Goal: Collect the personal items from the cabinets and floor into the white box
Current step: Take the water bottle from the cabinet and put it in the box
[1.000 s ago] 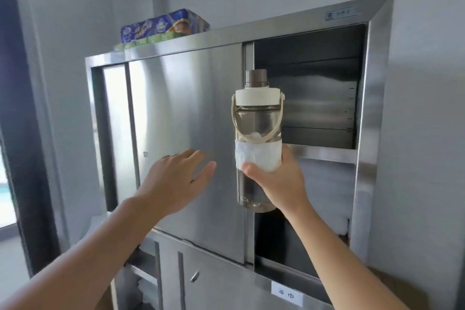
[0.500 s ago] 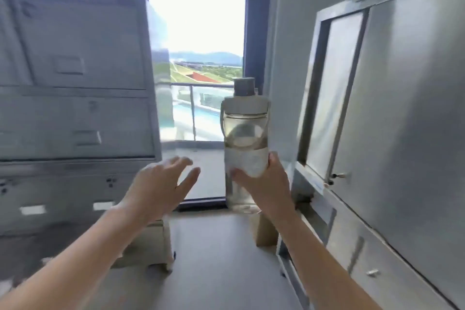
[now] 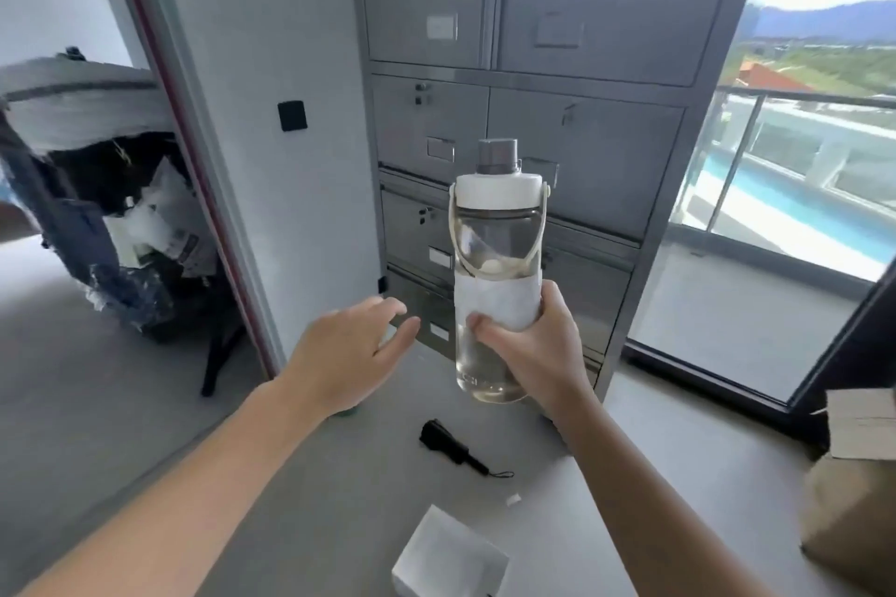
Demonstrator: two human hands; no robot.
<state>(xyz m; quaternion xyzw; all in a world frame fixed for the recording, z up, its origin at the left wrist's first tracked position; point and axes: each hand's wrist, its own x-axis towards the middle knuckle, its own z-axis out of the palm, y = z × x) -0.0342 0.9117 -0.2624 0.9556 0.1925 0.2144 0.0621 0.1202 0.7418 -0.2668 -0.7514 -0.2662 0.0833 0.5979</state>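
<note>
Right grip (image 3: 531,347) around clear water bottle (image 3: 495,228)

The right hand (image 3: 536,349) grips an upright clear water bottle (image 3: 494,276); the left hand (image 3: 339,354) hovers beside it, fingers spread.

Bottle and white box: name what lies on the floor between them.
Head view: a folded black umbrella lies on the floor between the held bottle and the white box, with a small white scrap nearby.
</note>
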